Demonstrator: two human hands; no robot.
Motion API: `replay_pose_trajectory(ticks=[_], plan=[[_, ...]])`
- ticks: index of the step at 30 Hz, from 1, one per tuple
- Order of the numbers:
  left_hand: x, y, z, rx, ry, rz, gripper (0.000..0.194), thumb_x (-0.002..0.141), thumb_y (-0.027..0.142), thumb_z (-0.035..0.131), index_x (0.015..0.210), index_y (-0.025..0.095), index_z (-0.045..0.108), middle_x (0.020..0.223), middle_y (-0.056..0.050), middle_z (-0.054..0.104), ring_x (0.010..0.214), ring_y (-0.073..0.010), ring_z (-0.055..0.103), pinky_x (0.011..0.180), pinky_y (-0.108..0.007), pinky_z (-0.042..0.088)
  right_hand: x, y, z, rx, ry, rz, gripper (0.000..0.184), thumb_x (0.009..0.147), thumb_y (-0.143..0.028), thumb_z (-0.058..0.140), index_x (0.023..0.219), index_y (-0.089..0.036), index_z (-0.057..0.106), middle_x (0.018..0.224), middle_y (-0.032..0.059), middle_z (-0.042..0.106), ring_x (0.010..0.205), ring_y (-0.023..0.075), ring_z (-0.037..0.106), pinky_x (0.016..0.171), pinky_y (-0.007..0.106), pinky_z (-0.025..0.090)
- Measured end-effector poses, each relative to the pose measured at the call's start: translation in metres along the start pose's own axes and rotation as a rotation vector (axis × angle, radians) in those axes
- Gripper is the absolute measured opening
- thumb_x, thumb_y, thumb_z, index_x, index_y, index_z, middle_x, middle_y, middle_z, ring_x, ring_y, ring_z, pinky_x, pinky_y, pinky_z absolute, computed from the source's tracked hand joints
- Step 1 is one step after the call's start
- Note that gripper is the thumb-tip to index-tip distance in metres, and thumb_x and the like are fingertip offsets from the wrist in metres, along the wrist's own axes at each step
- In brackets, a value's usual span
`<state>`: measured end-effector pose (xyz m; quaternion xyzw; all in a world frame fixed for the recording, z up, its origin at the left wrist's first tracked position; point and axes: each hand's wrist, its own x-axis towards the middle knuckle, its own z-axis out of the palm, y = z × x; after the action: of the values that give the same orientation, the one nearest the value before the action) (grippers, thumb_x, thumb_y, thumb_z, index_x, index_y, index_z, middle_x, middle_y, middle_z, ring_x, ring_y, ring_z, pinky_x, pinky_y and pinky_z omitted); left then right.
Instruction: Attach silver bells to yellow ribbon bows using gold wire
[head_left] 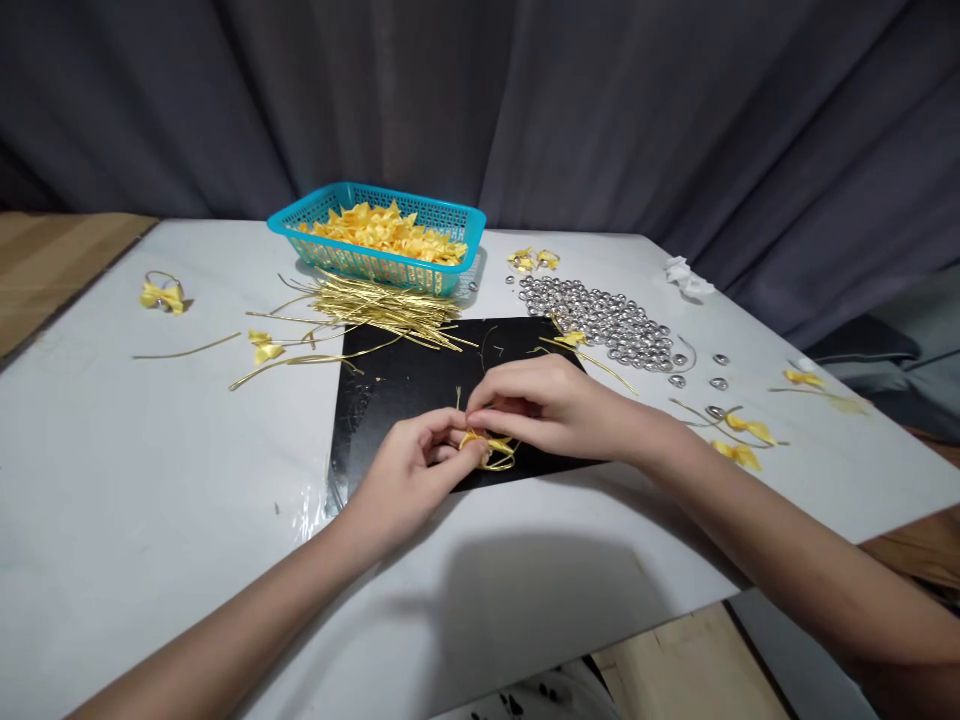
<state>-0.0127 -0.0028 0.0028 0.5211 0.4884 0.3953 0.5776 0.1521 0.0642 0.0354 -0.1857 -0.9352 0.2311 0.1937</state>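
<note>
One yellow bow (495, 446) with gold cord, low over the near part of the black board (397, 400). Its long axis runs roughly left-right across the wearer's view — cord loops bulge to the right and toward the wearer. Which face is up: can't tell, fingers cover part of it.

Left hand (420, 462): thumb and fingers nearly closed, pinching the bow's left end. Right hand (555, 400): thumb and fingertips together just above that end; anything between them is hidden.

Containers: one blue basket (477, 228), perforated, at the far side of the worktop (187, 440), long side roughly left-right. Contents — a heap of yellow ribbon pieces (390, 230), below the rim at the sides.

Loose on the worktop: gold cords (386, 308) in front of the basket, partly over the board's far edge; silver beads (592, 312) in a spread to the right; crumpled white tissue (686, 277) beyond them.
</note>
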Motion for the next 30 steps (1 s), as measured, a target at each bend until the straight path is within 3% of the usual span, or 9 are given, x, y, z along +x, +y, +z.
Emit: replay_pose_trajectory(ticks=[5,8,15,21,26,30], plan=[[0.001,-0.001,-0.001,0.01,0.028,0.005,0.01,0.077,0.025,0.06,0.074,0.016,0.063,0.066,0.001,0.06,0.06,-0.0115,0.053,0.058,-0.021,0.039,-0.004,0.017,0.009,0.114,0.068,0.178,0.018,0.084,-0.023,0.055,0.079,-0.009,0.064,0.05,-0.0054,0.039,0.046,0.0021,0.028,0.045,0.013,0.026],[0.001,-0.002,-0.001,0.005,0.027,0.007,0.01,0.077,0.025,0.06,0.073,0.017,0.062,0.067,0.0,0.062,0.063,-0.0125,0.055,0.06,-0.022,0.04,-0.007,0.015,0.009,0.142,0.079,0.253,0.018,0.082,-0.023,0.057,0.08,-0.008,0.067,0.052,-0.0034,0.044,0.047,0.0021,0.028,0.043,0.014,0.024],[-0.001,0.0,0.002,-0.089,-0.052,-0.079,0.011,0.078,0.026,0.059,0.074,0.016,0.06,0.064,-0.002,0.063,0.063,-0.0134,0.061,0.066,-0.025,0.047,-0.006,0.008,0.008,0.126,0.105,0.205,0.02,0.083,-0.024,0.056,0.081,-0.008,0.067,0.054,-0.0016,0.05,0.046,0.002,0.031,0.044,0.014,0.026],[0.0,0.004,0.002,-0.144,-0.034,-0.132,0.01,0.075,0.025,0.062,0.077,0.016,0.06,0.06,0.0,0.062,0.056,-0.0129,0.062,0.061,-0.025,0.05,-0.007,0.011,0.013,0.125,0.14,0.198,0.018,0.082,-0.023,0.057,0.078,-0.008,0.065,0.047,-0.0065,0.035,0.045,0.0017,0.025,0.043,0.015,0.023],[0.0,0.005,0.002,-0.119,-0.063,-0.13,0.011,0.075,0.024,0.061,0.07,0.016,0.059,0.056,-0.001,0.063,0.051,-0.0118,0.061,0.056,-0.023,0.048,-0.008,0.011,0.013,0.164,0.106,0.199,0.018,0.083,-0.024,0.056,0.08,-0.009,0.066,0.049,-0.0056,0.038,0.045,0.0017,0.027,0.043,0.015,0.022],[0.001,0.006,0.002,-0.129,-0.038,-0.142,0.008,0.076,0.022,0.06,0.07,0.015,0.06,0.053,0.0,0.061,0.049,-0.0107,0.058,0.054,-0.022,0.047,-0.01,0.011,0.013,0.133,0.115,0.223,0.017,0.083,-0.023,0.056,0.078,-0.009,0.065,0.048,-0.0069,0.032,0.044,0.0015,0.024,0.042,0.014,0.021]])
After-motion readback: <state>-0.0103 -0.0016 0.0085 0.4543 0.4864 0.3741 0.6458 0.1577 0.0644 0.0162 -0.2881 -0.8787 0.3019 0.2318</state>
